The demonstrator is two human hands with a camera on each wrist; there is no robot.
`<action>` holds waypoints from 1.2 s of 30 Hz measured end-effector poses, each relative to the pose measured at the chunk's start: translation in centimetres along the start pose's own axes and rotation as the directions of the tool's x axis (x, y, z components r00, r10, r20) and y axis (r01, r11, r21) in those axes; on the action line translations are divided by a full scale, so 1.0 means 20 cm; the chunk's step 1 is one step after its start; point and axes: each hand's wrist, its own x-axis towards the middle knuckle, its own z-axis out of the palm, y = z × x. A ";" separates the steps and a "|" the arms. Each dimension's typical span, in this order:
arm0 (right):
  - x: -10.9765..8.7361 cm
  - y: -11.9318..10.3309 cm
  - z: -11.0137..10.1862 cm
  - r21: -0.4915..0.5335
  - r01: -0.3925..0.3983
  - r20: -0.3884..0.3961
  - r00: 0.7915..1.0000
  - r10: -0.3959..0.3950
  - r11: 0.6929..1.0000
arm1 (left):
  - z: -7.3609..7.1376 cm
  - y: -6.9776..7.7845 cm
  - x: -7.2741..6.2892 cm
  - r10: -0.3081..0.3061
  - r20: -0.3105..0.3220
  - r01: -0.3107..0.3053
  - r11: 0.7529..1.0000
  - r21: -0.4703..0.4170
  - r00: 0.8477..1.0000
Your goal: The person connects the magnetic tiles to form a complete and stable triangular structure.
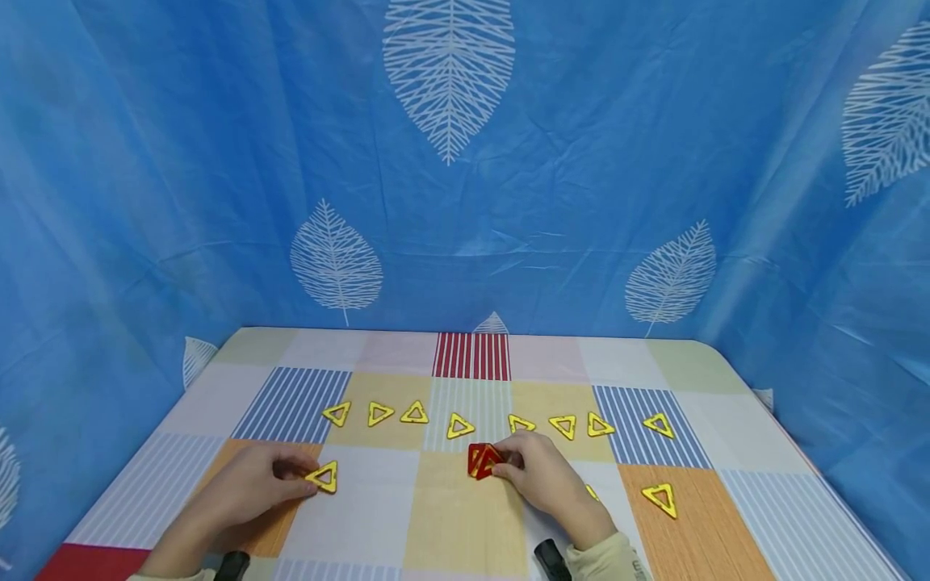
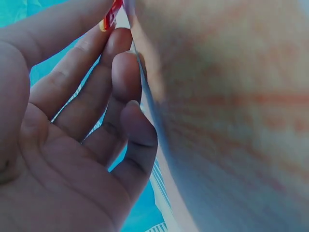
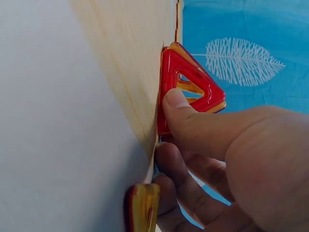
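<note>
While the right hand [image 1: 541, 474] pinches a red triangle tile [image 3: 168, 72] just below centre of the head view, thumb on its face, the left hand [image 1: 265, 478] has a yellow triangle tile [image 1: 333, 478] pinched at its fingertips, lower left. More yellow tiles [image 1: 563, 419] straggle across the patchwork tablecloth [image 1: 465, 524], mid-frame, with another at lower right.

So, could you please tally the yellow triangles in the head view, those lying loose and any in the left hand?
Loose yellow triangles: 10, one mostly hidden
Yellow triangle in the left hand: 1
Total: 11
</note>
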 end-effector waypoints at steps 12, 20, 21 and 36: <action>0.00 -0.01 0.00 0.021 -0.032 0.011 0.999 0.032 0.999 | 0.03 0.05 0.00 -0.061 -0.012 0.059 0.990 -0.125 0.998; 0.00 0.00 -0.01 0.028 -0.036 0.008 0.999 0.035 0.999 | 0.07 0.09 -0.01 -0.048 -0.027 0.043 0.987 -0.155 0.998; -0.01 0.00 -0.01 0.027 -0.035 0.008 0.999 0.035 0.999 | 0.07 0.10 -0.01 -0.036 -0.025 0.032 0.987 -0.159 0.999; -0.01 0.00 0.00 0.019 -0.034 0.005 0.999 0.033 0.999 | 0.18 0.18 -0.01 0.180 0.022 -0.169 0.953 -0.250 0.983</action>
